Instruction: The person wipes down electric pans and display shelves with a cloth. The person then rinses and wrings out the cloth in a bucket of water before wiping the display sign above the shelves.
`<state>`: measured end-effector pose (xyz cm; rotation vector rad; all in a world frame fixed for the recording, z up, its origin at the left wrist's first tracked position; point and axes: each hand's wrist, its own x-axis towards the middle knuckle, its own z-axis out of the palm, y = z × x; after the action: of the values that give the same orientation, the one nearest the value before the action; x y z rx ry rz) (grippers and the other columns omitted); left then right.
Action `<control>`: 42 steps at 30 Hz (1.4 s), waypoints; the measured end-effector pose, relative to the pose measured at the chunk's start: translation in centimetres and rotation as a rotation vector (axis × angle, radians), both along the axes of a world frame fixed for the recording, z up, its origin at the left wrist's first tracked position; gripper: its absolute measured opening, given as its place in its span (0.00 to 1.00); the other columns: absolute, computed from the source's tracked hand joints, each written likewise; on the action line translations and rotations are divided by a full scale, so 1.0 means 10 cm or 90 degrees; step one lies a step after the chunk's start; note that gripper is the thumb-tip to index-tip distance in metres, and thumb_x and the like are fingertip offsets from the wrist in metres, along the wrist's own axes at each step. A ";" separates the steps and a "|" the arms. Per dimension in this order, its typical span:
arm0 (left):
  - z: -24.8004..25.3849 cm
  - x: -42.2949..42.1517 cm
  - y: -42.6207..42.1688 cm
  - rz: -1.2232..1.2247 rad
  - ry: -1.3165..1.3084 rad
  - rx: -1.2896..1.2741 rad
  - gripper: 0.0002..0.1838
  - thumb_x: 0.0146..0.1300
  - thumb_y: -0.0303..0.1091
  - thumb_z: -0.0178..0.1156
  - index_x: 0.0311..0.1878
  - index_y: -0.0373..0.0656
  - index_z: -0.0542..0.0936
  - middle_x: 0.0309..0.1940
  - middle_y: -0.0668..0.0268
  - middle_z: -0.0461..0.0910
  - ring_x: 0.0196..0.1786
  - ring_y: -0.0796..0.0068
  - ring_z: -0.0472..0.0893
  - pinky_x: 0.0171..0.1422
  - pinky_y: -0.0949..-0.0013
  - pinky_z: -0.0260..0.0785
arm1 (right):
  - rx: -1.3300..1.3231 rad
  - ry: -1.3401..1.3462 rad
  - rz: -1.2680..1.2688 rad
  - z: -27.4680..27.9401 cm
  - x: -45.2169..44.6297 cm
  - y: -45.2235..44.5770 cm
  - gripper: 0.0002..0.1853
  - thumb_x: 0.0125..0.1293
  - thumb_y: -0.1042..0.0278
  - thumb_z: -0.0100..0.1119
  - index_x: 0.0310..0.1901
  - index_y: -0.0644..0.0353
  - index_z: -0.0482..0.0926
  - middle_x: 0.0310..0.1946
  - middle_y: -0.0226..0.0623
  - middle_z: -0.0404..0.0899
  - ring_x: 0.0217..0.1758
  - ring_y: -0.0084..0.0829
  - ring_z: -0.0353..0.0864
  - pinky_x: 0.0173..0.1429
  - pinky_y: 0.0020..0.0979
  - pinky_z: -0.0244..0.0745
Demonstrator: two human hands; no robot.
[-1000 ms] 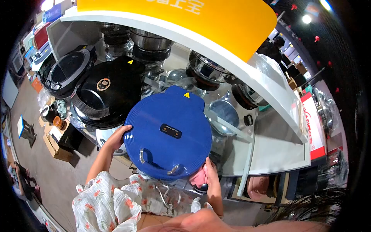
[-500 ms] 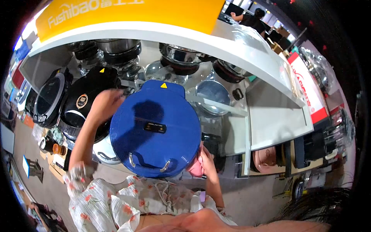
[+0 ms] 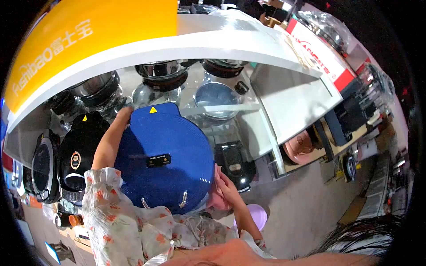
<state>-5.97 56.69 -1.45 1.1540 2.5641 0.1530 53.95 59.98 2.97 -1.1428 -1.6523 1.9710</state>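
A large round blue electric griddle with two metal handles at its front lies in front of me, its lid down. My right hand presses a pink cloth against the griddle's right side, fingers closed over the cloth. At the back left of the griddle, beside its hinge block, is my left hand. The fingers of that hand are mostly hidden, and I cannot tell if they grip the edge. A black electric griddle stands just left of the blue one.
Behind are stacked pots and a grey-blue pan under a white curved counter. A glossy black appliance sits to the right. A pale purple basin stands low by my right forearm. Pink cookware is further right.
My left hand has moved from above the black griddle to the blue griddle's back left edge. The right hand stays at the right side with the cloth. The view has turned right.
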 end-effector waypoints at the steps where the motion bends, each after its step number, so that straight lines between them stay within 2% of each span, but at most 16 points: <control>1: 0.07 -0.04 -0.05 -0.032 0.072 -0.027 0.19 0.58 0.48 0.56 0.43 0.43 0.83 0.45 0.53 0.81 0.52 0.55 0.80 0.53 0.58 0.71 | 0.000 0.006 -0.005 -0.06 -0.01 -0.04 0.31 0.70 0.54 0.52 0.68 0.64 0.60 0.59 0.39 0.71 0.61 0.29 0.69 0.65 0.29 0.61; 3: 0.45 0.36 -0.14 -0.151 0.242 -0.166 0.14 0.58 0.41 0.59 0.41 0.42 0.84 0.44 0.55 0.82 0.47 0.58 0.82 0.50 0.59 0.75 | -0.001 0.018 -0.013 -0.19 -0.03 -0.11 0.31 0.70 0.54 0.51 0.69 0.62 0.59 0.57 0.37 0.72 0.58 0.26 0.70 0.63 0.27 0.62; 12: 0.92 0.48 -0.52 -0.038 0.195 -0.091 0.23 0.56 0.50 0.60 0.42 0.37 0.81 0.45 0.47 0.80 0.50 0.50 0.79 0.53 0.54 0.72 | -0.103 0.029 0.183 0.28 0.04 0.30 0.31 0.68 0.62 0.56 0.69 0.62 0.59 0.42 0.33 0.75 0.41 0.24 0.73 0.45 0.27 0.71; 13: 1.23 0.79 -0.57 -0.066 0.212 -0.039 0.23 0.56 0.50 0.60 0.41 0.36 0.80 0.42 0.47 0.80 0.48 0.49 0.79 0.52 0.54 0.72 | -0.046 0.053 0.136 0.57 0.05 0.32 0.30 0.66 0.63 0.58 0.67 0.62 0.62 0.36 0.33 0.74 0.35 0.24 0.73 0.37 0.27 0.71; 15: 1.58 1.21 -0.72 -0.114 0.230 0.078 0.22 0.57 0.47 0.59 0.42 0.35 0.80 0.44 0.48 0.80 0.49 0.49 0.79 0.52 0.55 0.72 | 0.546 0.001 0.059 0.24 0.01 0.54 0.29 0.66 0.64 0.56 0.68 0.52 0.60 0.38 0.41 0.80 0.35 0.29 0.79 0.38 0.27 0.72; 17: 1.83 1.69 -0.94 -0.179 0.237 0.265 0.18 0.57 0.40 0.60 0.45 0.35 0.79 0.45 0.50 0.79 0.50 0.51 0.78 0.52 0.57 0.72 | 0.848 -0.309 0.151 0.15 -0.03 0.69 0.38 0.58 0.56 0.60 0.69 0.50 0.58 0.62 0.45 0.69 0.59 0.41 0.74 0.50 0.45 0.73; 19: 2.17 2.29 -1.16 -0.182 0.043 0.338 0.18 0.55 0.33 0.63 0.48 0.35 0.78 0.46 0.51 0.79 0.50 0.52 0.78 0.53 0.59 0.72 | 0.832 -0.428 0.160 -0.25 -0.21 0.75 0.36 0.58 0.58 0.58 0.69 0.49 0.58 0.64 0.44 0.65 0.61 0.43 0.71 0.52 0.47 0.73; 23: 2.27 3.16 -1.63 -0.327 0.188 0.376 0.18 0.50 0.29 0.66 0.46 0.39 0.79 0.45 0.56 0.80 0.44 0.54 0.80 0.48 0.58 0.72 | 1.052 -0.259 0.237 -0.20 -0.85 1.16 0.33 0.60 0.59 0.53 0.69 0.45 0.59 0.66 0.42 0.61 0.64 0.43 0.67 0.55 0.47 0.73; 25: 2.27 3.50 -1.72 -0.314 0.147 0.407 0.19 0.48 0.28 0.65 0.46 0.40 0.78 0.45 0.58 0.80 0.42 0.56 0.80 0.45 0.60 0.72 | 0.646 -0.309 0.219 0.15 -1.32 1.38 0.31 0.62 0.57 0.53 0.68 0.39 0.60 0.67 0.40 0.62 0.69 0.50 0.59 0.66 0.52 0.60; 29: 2.07 3.89 -1.83 -0.161 0.107 0.442 0.17 0.46 0.23 0.63 0.44 0.39 0.79 0.43 0.57 0.81 0.41 0.56 0.80 0.44 0.61 0.72 | 0.965 -0.383 0.040 -0.65 -1.87 2.43 0.27 0.63 0.56 0.49 0.65 0.38 0.64 0.64 0.34 0.63 0.67 0.39 0.63 0.59 0.44 0.71; 31: 1.90 3.99 -2.02 -0.083 0.079 0.471 0.18 0.46 0.20 0.62 0.44 0.38 0.80 0.42 0.55 0.81 0.41 0.55 0.80 0.46 0.61 0.72 | 0.665 -0.362 0.154 0.11 -1.45 2.52 0.26 0.66 0.48 0.46 0.66 0.36 0.64 0.69 0.32 0.61 0.74 0.37 0.54 0.69 0.46 0.58; 32: 1.85 4.04 -2.15 -0.040 0.075 0.482 0.18 0.47 0.19 0.61 0.44 0.37 0.80 0.41 0.54 0.81 0.42 0.55 0.80 0.46 0.62 0.72 | 0.648 -0.094 0.074 -0.36 -1.27 2.92 0.27 0.66 0.47 0.46 0.66 0.36 0.65 0.70 0.28 0.59 0.74 0.39 0.53 0.71 0.45 0.56; 34: 1.80 4.14 -2.35 0.031 0.079 0.515 0.16 0.50 0.15 0.57 0.44 0.35 0.80 0.38 0.54 0.80 0.41 0.58 0.80 0.45 0.65 0.72 | 0.665 -0.062 -0.044 -0.61 -1.21 3.01 0.27 0.65 0.45 0.46 0.66 0.37 0.65 0.71 0.24 0.58 0.74 0.41 0.53 0.72 0.44 0.52; 36: 1.60 4.26 -2.51 0.104 0.066 0.599 0.14 0.53 0.14 0.55 0.43 0.34 0.80 0.37 0.55 0.80 0.40 0.61 0.80 0.45 0.66 0.72 | 0.725 -0.544 -0.115 -0.03 -1.09 2.35 0.28 0.64 0.44 0.47 0.66 0.37 0.65 0.71 0.21 0.57 0.73 0.42 0.53 0.74 0.42 0.50; 41: 1.56 4.41 -2.35 0.169 0.068 0.630 0.10 0.57 0.13 0.52 0.40 0.33 0.78 0.34 0.56 0.79 0.36 0.66 0.78 0.41 0.70 0.71 | 1.017 -0.270 0.203 -1.98 -2.35 2.85 0.25 0.62 0.68 0.44 0.61 0.38 0.70 0.65 0.29 0.65 0.68 0.40 0.62 0.69 0.38 0.60; 42: 1.47 4.42 -2.30 0.154 0.068 0.668 0.10 0.55 0.13 0.53 0.39 0.35 0.77 0.33 0.57 0.79 0.35 0.67 0.78 0.39 0.69 0.70 | 0.906 -0.297 0.216 -1.52 -2.51 2.62 0.24 0.63 0.63 0.43 0.61 0.36 0.70 0.66 0.34 0.64 0.68 0.40 0.61 0.67 0.44 0.61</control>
<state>38.25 33.71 13.24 1.1097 2.7098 1.6715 28.85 86.19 -12.23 -0.6914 -2.7557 0.1871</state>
